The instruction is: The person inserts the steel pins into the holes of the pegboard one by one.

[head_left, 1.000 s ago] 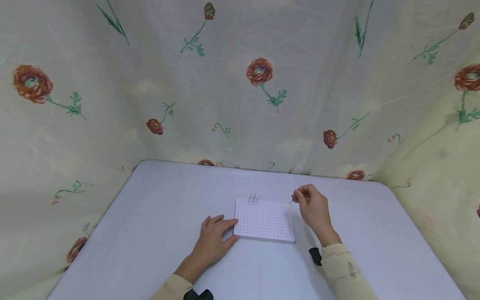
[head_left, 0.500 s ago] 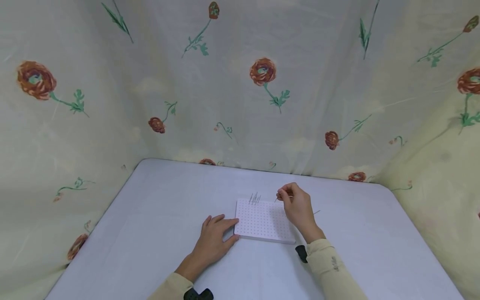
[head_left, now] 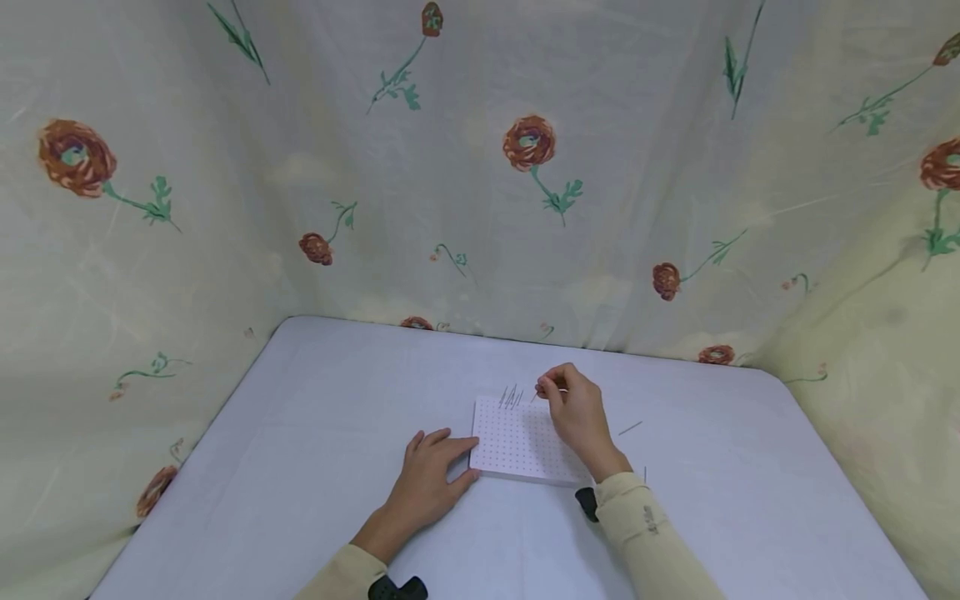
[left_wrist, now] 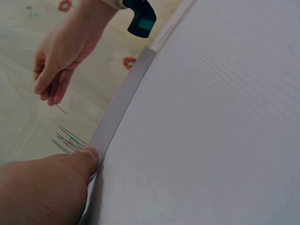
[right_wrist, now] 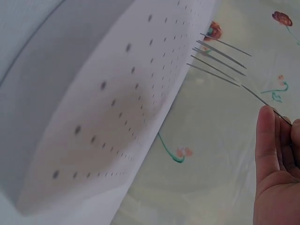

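A white pegboard (head_left: 510, 450) with rows of small holes lies on the table. Several thin metal pins (head_left: 511, 397) stand in a group at its far edge, leaning slightly. My left hand (head_left: 429, 482) rests at the board's left side, index finger and thumb touching the edge, fingers fairly straight. Over the far part of the board, my right hand (head_left: 581, 412) pinches one thin metal pin (right_wrist: 257, 95) between thumb and fingers. Its tip points down toward the board, just right of the standing pins, and in the left wrist view it shows free of them.
Right of the board, a loose pin (head_left: 631, 427) lies on the white table (head_left: 337, 392), and another pin (head_left: 645, 474) shows partly beside the right sleeve. Floral curtains (head_left: 420, 192) hang behind the table and at both sides.
My right hand has moved left with its pin, from the board's far right corner toward the standing pins, uncovering loose pins on the table. My left hand stays in place.
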Motion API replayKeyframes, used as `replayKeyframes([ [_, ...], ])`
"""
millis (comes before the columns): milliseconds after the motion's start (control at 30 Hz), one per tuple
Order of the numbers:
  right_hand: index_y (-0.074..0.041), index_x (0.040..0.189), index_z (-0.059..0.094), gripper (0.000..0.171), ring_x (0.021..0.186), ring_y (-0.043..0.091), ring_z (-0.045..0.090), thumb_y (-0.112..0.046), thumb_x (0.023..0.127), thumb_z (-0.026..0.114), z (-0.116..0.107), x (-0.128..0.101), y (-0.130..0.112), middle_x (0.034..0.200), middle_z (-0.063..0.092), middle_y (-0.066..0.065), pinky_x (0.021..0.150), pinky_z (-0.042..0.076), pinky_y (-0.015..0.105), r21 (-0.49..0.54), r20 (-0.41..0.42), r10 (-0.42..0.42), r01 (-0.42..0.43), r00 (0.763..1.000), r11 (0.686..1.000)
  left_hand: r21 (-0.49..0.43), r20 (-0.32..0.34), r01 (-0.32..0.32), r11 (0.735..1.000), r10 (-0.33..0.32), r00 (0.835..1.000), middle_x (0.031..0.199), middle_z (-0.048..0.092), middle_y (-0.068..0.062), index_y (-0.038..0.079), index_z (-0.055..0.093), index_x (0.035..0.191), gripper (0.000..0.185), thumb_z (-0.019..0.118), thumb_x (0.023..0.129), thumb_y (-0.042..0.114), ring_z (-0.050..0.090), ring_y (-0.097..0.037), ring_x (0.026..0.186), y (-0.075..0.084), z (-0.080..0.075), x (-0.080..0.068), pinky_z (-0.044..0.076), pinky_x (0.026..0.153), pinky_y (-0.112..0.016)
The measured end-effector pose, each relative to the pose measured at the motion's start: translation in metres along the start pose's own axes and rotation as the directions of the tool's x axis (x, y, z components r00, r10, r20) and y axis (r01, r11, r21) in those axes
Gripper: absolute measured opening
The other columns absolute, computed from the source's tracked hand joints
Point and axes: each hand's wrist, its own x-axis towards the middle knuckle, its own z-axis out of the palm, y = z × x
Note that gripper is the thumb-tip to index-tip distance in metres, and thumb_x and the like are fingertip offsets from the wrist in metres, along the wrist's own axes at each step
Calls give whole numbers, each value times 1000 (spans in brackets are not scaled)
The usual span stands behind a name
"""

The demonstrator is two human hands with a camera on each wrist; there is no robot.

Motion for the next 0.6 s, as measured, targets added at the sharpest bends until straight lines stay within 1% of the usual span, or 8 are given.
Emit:
replayKeyframes([
  [367, -8, 93, 58, 9, 79, 15, 70, -17, 94, 58, 15, 2, -2, 89, 69, 6, 68, 57, 25, -21, 21, 2, -2, 1000, 1000, 2, 12, 4, 1000, -4, 1000, 124, 64, 9, 31, 58, 127, 47, 68, 83, 44, 45, -24, 131, -2, 1, 1, 22, 113, -57],
  [600, -8, 93, 58, 8, 80, 14, 69, -16, 94, 58, 21, 2, -1, 89, 69, 6, 66, 57, 25, -67, 24, 7, -6, 1000, 998, 3, 18, 3, 1000, -3, 1000, 125, 64, 10, 31, 58, 128, 47, 67, 84, 45, 45, -23, 131, -2, 1, 1, 22, 113, -56],
])
